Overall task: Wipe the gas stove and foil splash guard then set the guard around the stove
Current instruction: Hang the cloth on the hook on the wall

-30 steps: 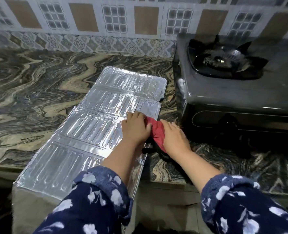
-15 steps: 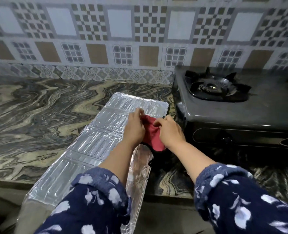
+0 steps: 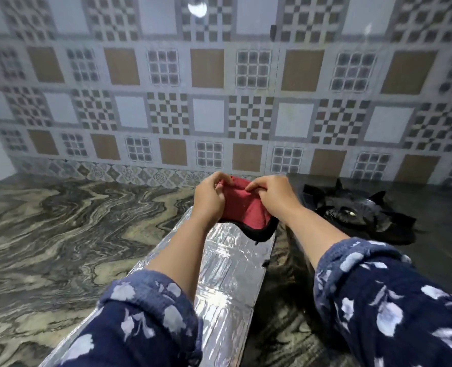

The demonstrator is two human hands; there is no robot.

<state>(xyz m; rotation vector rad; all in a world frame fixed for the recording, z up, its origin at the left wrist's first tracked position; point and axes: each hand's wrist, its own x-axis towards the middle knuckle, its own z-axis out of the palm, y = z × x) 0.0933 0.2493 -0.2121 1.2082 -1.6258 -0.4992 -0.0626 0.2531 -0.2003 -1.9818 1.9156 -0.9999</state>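
Both hands are up in front of the wall tiles in the head view, the only view there is, and both are closed on 1 red cloth (image 3: 242,207). The left hand (image 3: 210,198) pinches its upper left edge with curled fingers; the right hand (image 3: 271,196) pinches the top edge near the middle. The cloth hangs between them, its dark-trimmed lower edge drooping above the far end of the foil splash guard (image 3: 225,274).

The guard lies flat on the marbled counter (image 3: 60,234), running from near the front edge toward the wall, partly hidden under the left forearm. It is not standing and not around anything. The gas stove (image 3: 431,234) sits just beside it on the right, with 1 black burner grate (image 3: 357,210) showing; the rest of the stove runs out of frame.

As a judgement, the step in hand looks like refolding or turning the cloth to a fresh face, somewhere within the wiping part of the task. Whether the foil or the stove top is already clean cannot be told; the picture is soft with motion. The next move calls for bunching the cloth into 1 hand and pressing it flat to a surface, with the free hand steadying the thin foil so it does not crumple or slide.

No brand, label or readable writing appears on the cloth, foil or stove.
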